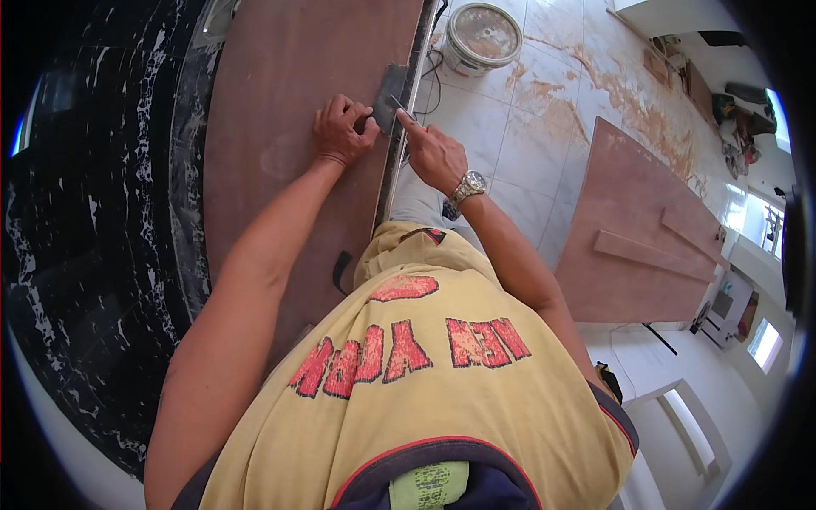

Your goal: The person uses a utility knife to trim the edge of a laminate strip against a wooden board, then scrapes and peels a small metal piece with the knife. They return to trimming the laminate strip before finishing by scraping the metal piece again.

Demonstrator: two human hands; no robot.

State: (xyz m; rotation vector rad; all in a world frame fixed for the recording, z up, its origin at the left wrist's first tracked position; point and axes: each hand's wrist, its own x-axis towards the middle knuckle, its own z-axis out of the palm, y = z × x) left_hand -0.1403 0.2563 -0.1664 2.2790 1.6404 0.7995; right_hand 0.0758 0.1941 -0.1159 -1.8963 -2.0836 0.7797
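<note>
A dark grey flat rectangular piece (392, 95) lies at the edge of a long reddish-brown board (276, 110). My left hand (343, 132) rests on the board with curled fingers, its thumb and index finger gripping the piece's left edge. From the right, my right hand (435, 156), with a metal wristwatch (470, 185) on its wrist, reaches to the board's edge. Its fingers close on a thin pointed tool (396, 102), whose tip lies over the grey piece. I cannot make out the tool's exact kind, as most of it is hidden.
Black white-veined stone (102, 212) runs along the left. Right of the board's edge, a round lidded bucket (483, 36) and a dark cable (435, 81) are on the stained tile floor (544, 102). Another brown board (625, 229) with narrow strips on it lies farther right.
</note>
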